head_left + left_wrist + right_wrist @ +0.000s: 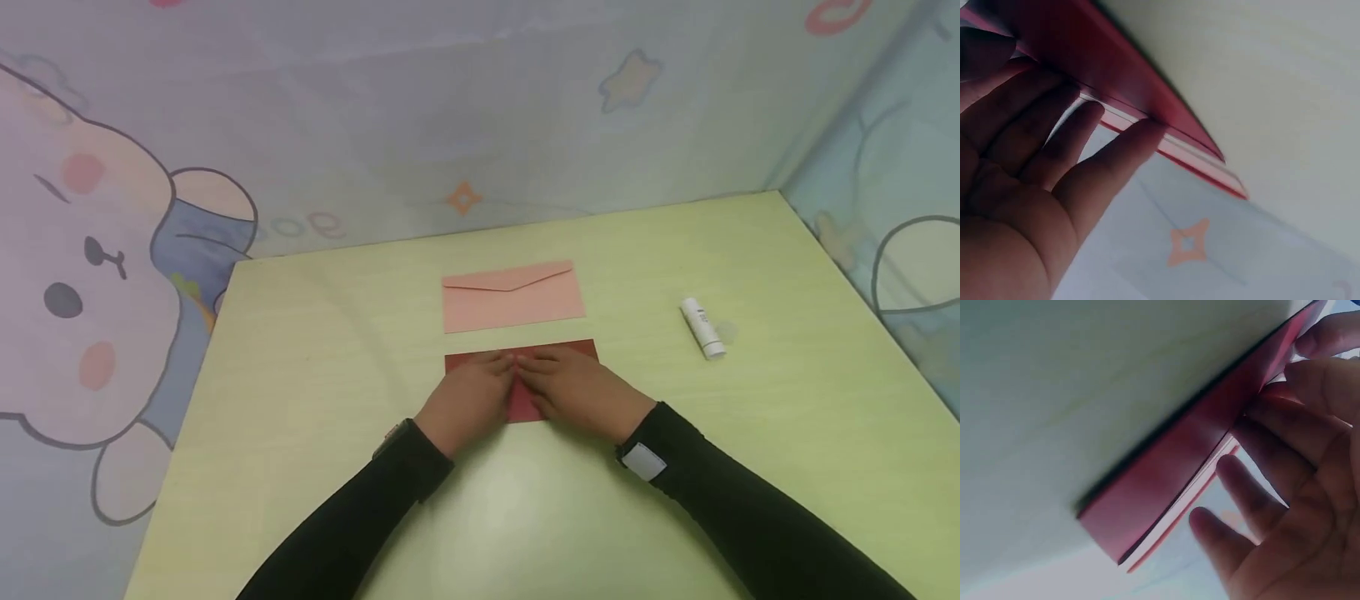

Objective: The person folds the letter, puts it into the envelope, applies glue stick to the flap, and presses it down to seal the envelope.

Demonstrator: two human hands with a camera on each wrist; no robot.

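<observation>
Both hands, left hand (471, 394) and right hand (581, 394), press flat-fingered on the red envelope (525, 404), lying left-to-right.

The near part of the red envelope (558, 352) is covered by the left hand (468, 398) and the right hand (581, 396). The print on the glue stick (702, 327) is too small to be read. In both wrist views the hands are cut off by the picture's edge, and the envelope is blurred.
</observation>
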